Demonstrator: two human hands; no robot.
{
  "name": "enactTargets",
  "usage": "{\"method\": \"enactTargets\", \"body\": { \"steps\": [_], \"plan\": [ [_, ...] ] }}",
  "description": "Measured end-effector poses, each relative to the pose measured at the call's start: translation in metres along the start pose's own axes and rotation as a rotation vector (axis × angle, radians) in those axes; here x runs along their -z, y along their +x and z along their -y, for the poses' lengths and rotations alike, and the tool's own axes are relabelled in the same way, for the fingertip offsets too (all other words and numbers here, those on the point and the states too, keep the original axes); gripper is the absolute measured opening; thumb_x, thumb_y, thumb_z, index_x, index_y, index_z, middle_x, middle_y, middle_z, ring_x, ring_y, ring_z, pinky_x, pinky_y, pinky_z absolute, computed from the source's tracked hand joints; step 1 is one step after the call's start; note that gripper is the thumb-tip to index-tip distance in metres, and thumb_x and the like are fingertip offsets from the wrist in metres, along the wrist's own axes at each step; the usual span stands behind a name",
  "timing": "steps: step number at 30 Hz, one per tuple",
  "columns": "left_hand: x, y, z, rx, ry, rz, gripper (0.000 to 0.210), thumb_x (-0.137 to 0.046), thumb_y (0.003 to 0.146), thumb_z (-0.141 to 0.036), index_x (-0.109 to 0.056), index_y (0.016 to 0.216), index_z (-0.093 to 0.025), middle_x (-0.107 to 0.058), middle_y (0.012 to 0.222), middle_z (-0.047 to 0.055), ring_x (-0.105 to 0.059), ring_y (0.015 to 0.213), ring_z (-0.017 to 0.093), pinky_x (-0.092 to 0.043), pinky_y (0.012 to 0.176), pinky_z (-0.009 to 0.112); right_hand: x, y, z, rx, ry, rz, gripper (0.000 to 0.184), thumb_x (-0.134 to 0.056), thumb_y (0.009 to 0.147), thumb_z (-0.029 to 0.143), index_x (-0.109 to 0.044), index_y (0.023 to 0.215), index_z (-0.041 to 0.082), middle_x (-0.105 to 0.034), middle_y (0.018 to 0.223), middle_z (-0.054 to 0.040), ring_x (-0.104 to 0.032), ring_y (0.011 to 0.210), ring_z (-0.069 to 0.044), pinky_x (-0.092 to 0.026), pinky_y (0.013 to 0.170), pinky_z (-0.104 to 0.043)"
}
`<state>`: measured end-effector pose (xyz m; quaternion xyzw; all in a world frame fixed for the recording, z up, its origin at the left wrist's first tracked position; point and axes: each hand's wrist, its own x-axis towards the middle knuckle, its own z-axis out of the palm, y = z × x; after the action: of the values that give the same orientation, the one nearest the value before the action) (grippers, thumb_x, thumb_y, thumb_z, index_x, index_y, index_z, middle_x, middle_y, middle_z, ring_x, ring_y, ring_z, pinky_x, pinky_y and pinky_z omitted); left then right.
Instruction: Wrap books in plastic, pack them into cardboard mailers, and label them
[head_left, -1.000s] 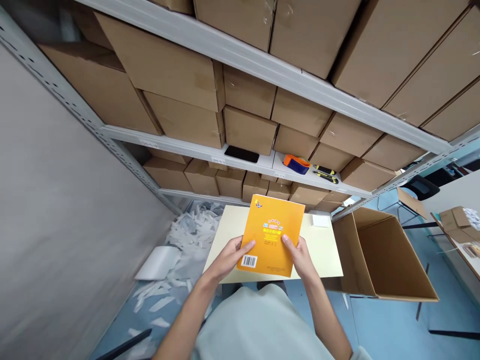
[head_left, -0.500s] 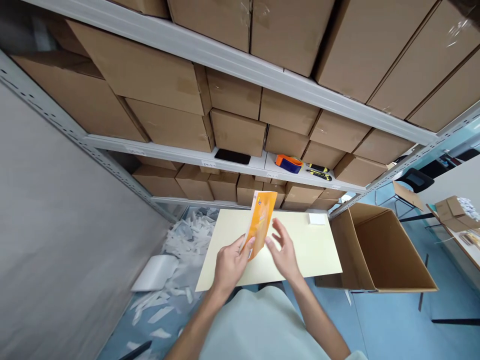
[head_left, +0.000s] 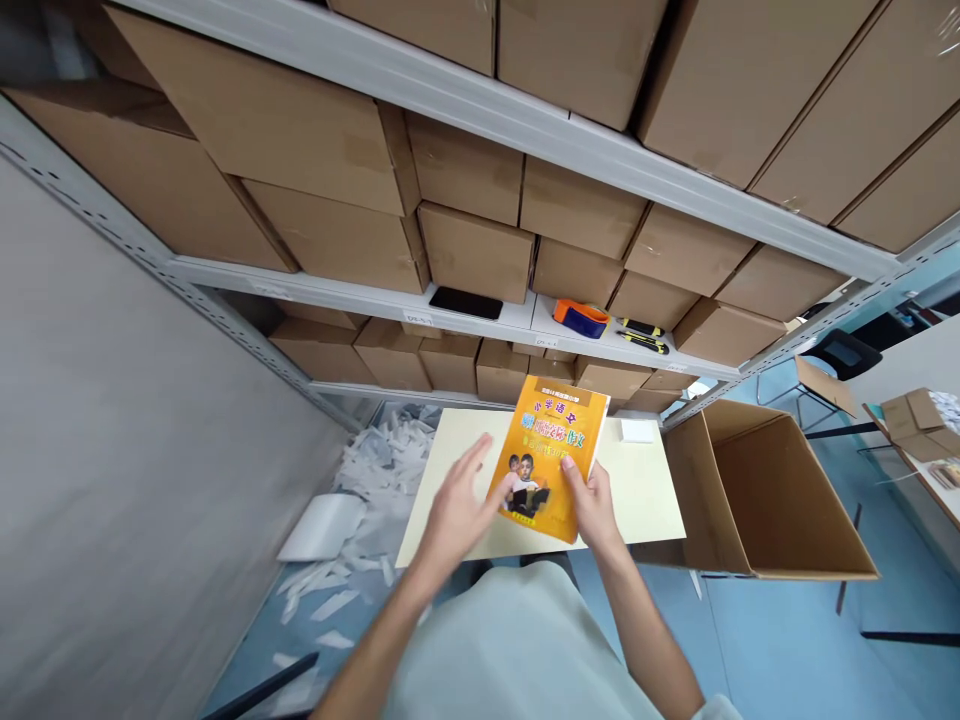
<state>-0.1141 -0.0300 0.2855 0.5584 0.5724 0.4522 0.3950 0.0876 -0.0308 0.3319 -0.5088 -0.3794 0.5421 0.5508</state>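
An orange book (head_left: 551, 450) with a printed cover, bearing Chinese lettering and a picture of two people, is held up over the pale tabletop (head_left: 652, 500). My right hand (head_left: 595, 500) grips its right edge, thumb on the cover and the other fingers behind it. At the lower left of the book is my left hand (head_left: 466, 500), its fingers spread and the thumb at the cover's edge; whether the thumb touches the book I cannot tell.
A small white block (head_left: 637, 431) lies at the table's back right. An open cardboard box (head_left: 705, 490) stands to the right. Shelves of cartons rise ahead, holding a black phone (head_left: 466, 303), a tape dispenser (head_left: 580, 318) and yellow-black cutters (head_left: 643, 336). Paper scraps (head_left: 382, 465) cover the floor at left.
The book has turned from nearly edge-on to show its cover. My left hand has loosened its grip and spread its fingers, while my right hand has closed on the book's right edge.
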Motion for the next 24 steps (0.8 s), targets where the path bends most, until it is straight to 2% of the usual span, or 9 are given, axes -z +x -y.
{"method": "enactTargets", "body": {
  "steps": [1,2,5,7,11,17,19,22,24],
  "plan": [
    [0.009,0.008,0.001,0.081,-0.09,-0.01,0.083,-0.081,0.084,-0.069,-0.071,0.148,-0.018,-0.065,0.158,0.021,-0.066,0.143,0.038,-0.055,0.12,0.052,0.004,-0.003,0.004,-0.032,0.019,0.037,0.061,-0.085,0.081,0.074,-0.078,0.109,0.02,-0.086,0.116,-0.0121,-0.083,0.102,-0.034,-0.07,0.091,-0.048],
    [0.017,0.013,0.001,0.153,-0.198,0.047,0.086,-0.083,0.08,-0.073,-0.073,0.144,-0.016,-0.069,0.152,0.022,-0.07,0.138,0.04,-0.058,0.116,0.052,0.006,-0.006,0.008,-0.059,0.034,0.074,0.061,-0.085,0.082,0.073,-0.078,0.111,0.021,-0.086,0.117,-0.012,-0.083,0.103,-0.035,-0.07,0.091,-0.049],
    [0.031,0.018,-0.003,0.327,-0.496,0.389,0.08,-0.087,0.074,-0.078,-0.083,0.122,-0.014,-0.082,0.123,0.023,-0.081,0.109,0.04,-0.067,0.097,0.051,0.009,-0.014,0.017,-0.091,0.056,0.146,0.061,-0.085,0.083,0.073,-0.079,0.114,0.021,-0.085,0.118,-0.0123,-0.083,0.107,-0.036,-0.07,0.093,-0.05],
    [0.032,0.013,-0.008,0.4,-0.59,0.5,0.073,-0.092,0.069,-0.075,-0.085,0.108,-0.014,-0.085,0.104,0.021,-0.083,0.091,0.036,-0.069,0.087,0.048,0.009,-0.015,0.019,-0.09,0.054,0.164,0.061,-0.085,0.082,0.073,-0.079,0.112,0.021,-0.085,0.118,-0.0126,-0.083,0.108,-0.037,-0.07,0.094,-0.052],
    [0.023,0.002,-0.015,0.447,-0.615,0.421,0.065,-0.098,0.064,-0.069,-0.085,0.097,-0.014,-0.084,0.088,0.014,-0.08,0.076,0.03,-0.067,0.076,0.041,0.01,-0.013,0.013,-0.086,0.029,0.162,0.061,-0.084,0.083,0.074,-0.078,0.113,0.021,-0.085,0.12,-0.0117,-0.082,0.111,-0.037,-0.07,0.095,-0.051],
    [0.017,-0.008,-0.018,0.428,-0.594,0.303,0.069,-0.097,0.064,-0.069,-0.084,0.102,-0.014,-0.084,0.09,0.012,-0.079,0.076,0.029,-0.066,0.073,0.037,0.011,-0.003,-0.003,-0.052,-0.001,0.117,0.059,-0.081,0.088,0.071,-0.077,0.119,0.02,-0.083,0.127,-0.0135,-0.081,0.111,-0.035,-0.069,0.097,-0.051],
    [0.017,-0.009,-0.018,0.401,-0.574,0.227,0.069,-0.098,0.062,-0.068,-0.083,0.101,-0.014,-0.084,0.092,0.011,-0.079,0.077,0.029,-0.066,0.073,0.037,0.011,0.002,-0.008,0.024,-0.062,0.034,0.064,-0.08,0.088,0.07,-0.075,0.128,0.02,-0.078,0.138,-0.0154,-0.076,0.124,-0.035,-0.064,0.107,-0.052],
    [0.015,-0.007,-0.018,0.319,-0.486,0.071,0.068,-0.093,0.066,-0.074,-0.082,0.097,-0.014,-0.084,0.092,0.011,-0.078,0.077,0.028,-0.064,0.072,0.034,0.006,0.004,-0.013,0.16,-0.177,-0.112,0.075,-0.078,0.091,0.068,-0.067,0.15,0.022,-0.063,0.161,-0.0155,-0.058,0.152,-0.035,-0.052,0.124,-0.054],
    [0.011,-0.007,-0.02,0.241,-0.401,-0.035,0.067,-0.085,0.074,-0.078,-0.082,0.096,-0.014,-0.083,0.09,0.01,-0.077,0.079,0.027,-0.063,0.071,0.032,-0.004,-0.002,-0.016,0.175,-0.196,-0.074,0.079,-0.078,0.093,0.065,-0.061,0.158,0.024,-0.055,0.169,-0.0144,-0.052,0.157,-0.035,-0.049,0.127,-0.055]
  ]
}}
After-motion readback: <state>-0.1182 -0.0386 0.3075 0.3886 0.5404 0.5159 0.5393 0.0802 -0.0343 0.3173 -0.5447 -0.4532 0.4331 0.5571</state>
